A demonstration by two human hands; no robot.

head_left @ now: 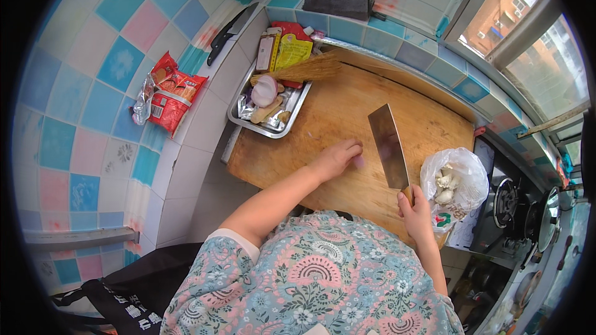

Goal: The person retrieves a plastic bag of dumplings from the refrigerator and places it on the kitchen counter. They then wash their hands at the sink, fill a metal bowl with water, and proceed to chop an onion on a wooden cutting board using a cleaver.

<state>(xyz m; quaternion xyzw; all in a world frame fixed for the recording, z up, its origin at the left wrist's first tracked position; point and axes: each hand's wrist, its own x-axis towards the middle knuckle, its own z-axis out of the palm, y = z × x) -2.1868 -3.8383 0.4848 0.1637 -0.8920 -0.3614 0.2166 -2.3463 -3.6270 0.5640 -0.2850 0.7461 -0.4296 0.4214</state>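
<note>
My right hand [417,214] grips the handle of a broad steel cleaver [388,146], its blade lying flat-on over a large wooden cutting board [323,118]. My left hand [338,156] rests on the board just left of the blade, fingers curled over a small purplish piece [359,161] that is mostly hidden. The blade's edge is close to those fingertips.
A metal tray [268,127] with a halved onion [264,90] and ginger sits at the board's far left corner. Beside it lie a straw brush [304,71], packets, and a black knife [228,32]. A plastic bag of garlic [452,183] and a gas stove [506,205] are at right.
</note>
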